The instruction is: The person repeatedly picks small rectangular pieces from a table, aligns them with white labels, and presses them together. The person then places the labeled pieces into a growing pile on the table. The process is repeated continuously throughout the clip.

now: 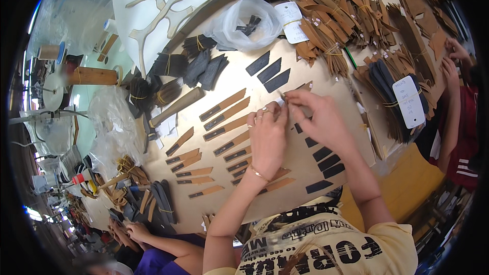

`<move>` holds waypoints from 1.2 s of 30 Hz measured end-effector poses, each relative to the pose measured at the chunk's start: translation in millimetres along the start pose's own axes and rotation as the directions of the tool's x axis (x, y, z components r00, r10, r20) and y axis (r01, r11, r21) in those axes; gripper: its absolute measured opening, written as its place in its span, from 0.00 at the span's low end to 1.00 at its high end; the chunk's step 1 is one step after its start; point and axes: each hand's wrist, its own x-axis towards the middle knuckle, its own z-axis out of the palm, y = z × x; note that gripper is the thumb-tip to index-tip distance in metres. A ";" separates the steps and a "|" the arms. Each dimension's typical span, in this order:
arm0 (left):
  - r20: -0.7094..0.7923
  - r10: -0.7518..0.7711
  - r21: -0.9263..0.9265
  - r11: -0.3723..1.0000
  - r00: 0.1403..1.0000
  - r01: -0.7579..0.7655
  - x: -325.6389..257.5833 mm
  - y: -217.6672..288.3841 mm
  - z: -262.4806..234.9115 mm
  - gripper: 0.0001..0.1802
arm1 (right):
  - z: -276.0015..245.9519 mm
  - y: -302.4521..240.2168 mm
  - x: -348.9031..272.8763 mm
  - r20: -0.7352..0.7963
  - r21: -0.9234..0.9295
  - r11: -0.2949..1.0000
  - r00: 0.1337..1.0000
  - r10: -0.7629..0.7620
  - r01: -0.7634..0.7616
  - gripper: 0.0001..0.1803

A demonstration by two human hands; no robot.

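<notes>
My left hand and my right hand meet over the middle of the table, fingertips pinched close together. A small pale piece shows between them; its kind is too small to tell, and the fingers hide most of what they hold. Under and left of my left hand lie rows of tan leather strips, many with a short black piece on one end. Beyond my fingertips are three black slanted leather pieces. More black pieces lie in a column beneath my right forearm.
A clear plastic bag with black pieces stands at the back. Bundles of brown strips fill the far right, next to a tagged black bundle. A wooden-handled tool lies left. Other people's hands work at right and lower left.
</notes>
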 end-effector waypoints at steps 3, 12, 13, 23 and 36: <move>-0.022 -0.023 -0.132 0.991 0.999 0.020 -6.8 -11.9 -1.0 0.14 | -2.8 -3.0 -15.8 0.135 -0.500 0.843 0.979 -0.151 0.199 0.19; -0.177 -0.110 -0.081 0.992 0.978 0.097 -11.9 -9.3 -25.5 0.18 | 33.4 -0.3 -29.4 0.196 -0.835 0.427 0.912 -0.361 0.348 0.19; -0.141 -0.056 -0.058 0.997 0.988 0.048 -10.7 -7.2 -25.8 0.20 | 30.6 0.3 -28.8 0.200 -0.819 0.447 0.908 -0.367 0.361 0.18; 0.172 0.112 -0.013 0.994 0.979 -0.111 4.1 20.0 16.9 0.25 | -30.3 20.2 6.4 -0.238 -0.552 0.834 0.957 -0.164 0.006 0.16; 0.165 0.083 -0.011 0.997 0.983 -0.082 -4.5 25.7 33.5 0.28 | -13.3 20.6 7.5 -0.230 -0.595 0.804 0.955 -0.188 0.015 0.10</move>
